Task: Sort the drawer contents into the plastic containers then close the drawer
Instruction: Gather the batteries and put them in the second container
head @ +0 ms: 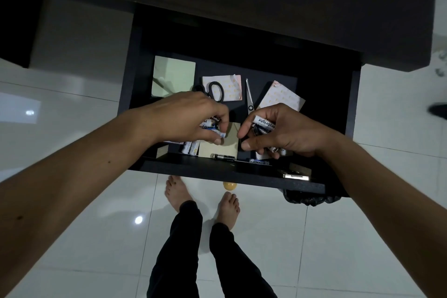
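Drawer (135,75) pulled out. Both hands near its front edge: left hand (191,118) grips batteries (208,126), right hand (278,133) grips more. Loose batteries (191,147) against the front wall. Scissors (249,99) and pads behind; right rear corner bare.

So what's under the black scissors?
A pale pink paper sheet lies under the scissors' handle loop. The left hand covers the rest.
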`<action>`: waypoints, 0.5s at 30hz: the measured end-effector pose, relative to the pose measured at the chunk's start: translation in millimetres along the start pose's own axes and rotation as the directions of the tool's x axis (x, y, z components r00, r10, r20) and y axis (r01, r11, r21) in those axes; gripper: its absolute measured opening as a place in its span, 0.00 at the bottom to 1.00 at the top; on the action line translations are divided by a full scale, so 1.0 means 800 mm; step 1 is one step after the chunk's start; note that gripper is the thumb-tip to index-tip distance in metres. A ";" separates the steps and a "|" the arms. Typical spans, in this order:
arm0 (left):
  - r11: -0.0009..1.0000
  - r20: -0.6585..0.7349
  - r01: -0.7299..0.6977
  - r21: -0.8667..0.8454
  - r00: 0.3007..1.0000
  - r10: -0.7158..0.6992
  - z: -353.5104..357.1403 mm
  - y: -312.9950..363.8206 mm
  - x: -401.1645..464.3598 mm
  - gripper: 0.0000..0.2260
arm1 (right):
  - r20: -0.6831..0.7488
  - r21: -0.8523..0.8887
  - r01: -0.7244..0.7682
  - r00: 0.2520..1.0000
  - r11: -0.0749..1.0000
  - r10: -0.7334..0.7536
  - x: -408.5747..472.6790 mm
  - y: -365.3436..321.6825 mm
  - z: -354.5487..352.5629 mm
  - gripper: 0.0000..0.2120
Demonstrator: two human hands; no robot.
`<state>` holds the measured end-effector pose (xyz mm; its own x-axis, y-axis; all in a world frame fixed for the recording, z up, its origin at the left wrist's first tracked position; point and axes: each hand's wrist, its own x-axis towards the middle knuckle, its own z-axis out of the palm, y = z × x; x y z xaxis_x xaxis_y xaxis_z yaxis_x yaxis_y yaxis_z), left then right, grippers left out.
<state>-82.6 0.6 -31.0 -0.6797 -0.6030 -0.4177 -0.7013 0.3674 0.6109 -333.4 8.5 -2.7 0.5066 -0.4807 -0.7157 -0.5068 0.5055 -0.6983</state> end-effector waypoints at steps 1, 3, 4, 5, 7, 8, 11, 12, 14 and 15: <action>1.000 0.000 0.010 0.023 1.000 -0.010 0.001 0.000 0.001 0.12 | 0.002 -0.005 0.003 1.000 1.000 -0.003 0.001 0.001 0.000 0.09; 0.999 -0.002 0.017 0.044 1.000 -0.017 0.002 -0.001 0.003 0.14 | 0.008 -0.011 0.008 1.000 1.000 -0.008 0.002 0.004 -0.001 0.09; 0.998 -0.003 0.011 0.055 1.000 -0.011 0.003 -0.002 0.003 0.14 | 0.011 -0.016 0.012 1.000 1.000 -0.012 0.003 0.004 -0.001 0.09; 0.997 -0.002 0.002 0.071 1.000 -0.002 0.003 -0.002 0.004 0.14 | 0.012 -0.018 0.016 1.000 1.000 -0.016 0.004 0.005 -0.001 0.09; 0.994 -0.001 -0.016 0.106 1.000 0.017 0.004 -0.001 0.004 0.12 | 0.008 -0.017 0.026 1.000 1.000 -0.025 0.003 0.005 -0.001 0.08; 0.994 -0.004 -0.022 0.109 1.000 0.022 0.004 -0.001 0.005 0.11 | 0.002 -0.020 0.029 1.000 0.999 -0.029 0.003 0.004 -0.001 0.07; 1.000 -0.035 -0.013 0.023 0.999 0.014 0.002 -0.001 0.002 0.11 | -0.021 -0.040 0.027 0.999 0.999 -0.027 0.002 0.002 0.001 0.06; 0.999 -0.060 -0.006 -0.032 0.998 0.005 -0.001 -0.001 0.000 0.11 | -0.022 -0.054 0.032 0.999 0.998 -0.033 0.002 0.001 0.002 0.06; 0.990 -0.120 -0.001 -0.144 0.993 -0.017 -0.007 0.001 -0.005 0.10 | -0.016 -0.101 0.042 0.999 0.994 -0.044 0.005 0.000 0.006 0.06; 0.982 -0.149 -0.002 -0.188 0.989 -0.027 -0.011 0.003 -0.008 0.09 | -0.014 -0.136 0.040 0.999 0.990 -0.042 0.006 -0.001 0.008 0.05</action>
<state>-78.3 -0.9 -21.3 -0.6211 -0.7112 -0.3294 -0.6471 0.2283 0.7274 -326.2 10.2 -5.3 0.5177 -0.5118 -0.6855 -0.5759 0.3841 -0.7217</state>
